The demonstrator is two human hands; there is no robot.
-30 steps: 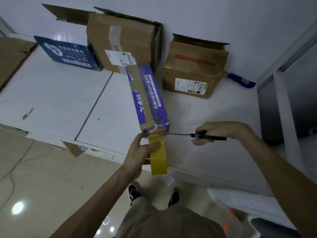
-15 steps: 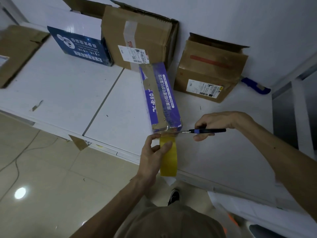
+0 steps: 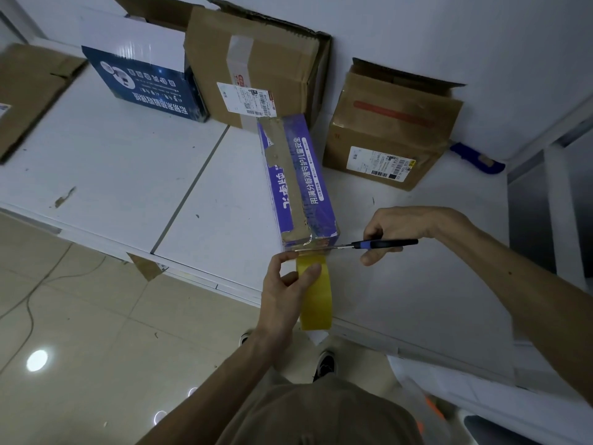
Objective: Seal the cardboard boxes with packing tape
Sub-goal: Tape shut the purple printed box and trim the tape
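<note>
Blue box and tall brown box at rear left of worktop. Centre: purple box, tape strip along top, near end close to front edge. Below it, left hand, fingers pinching yellow tape roll. Blades of scissors across tape at box end. Fingers of right hand curled round handles. Rear right: open brown box.

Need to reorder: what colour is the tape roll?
Yellow; the tape roll shows best in the head view.
</note>
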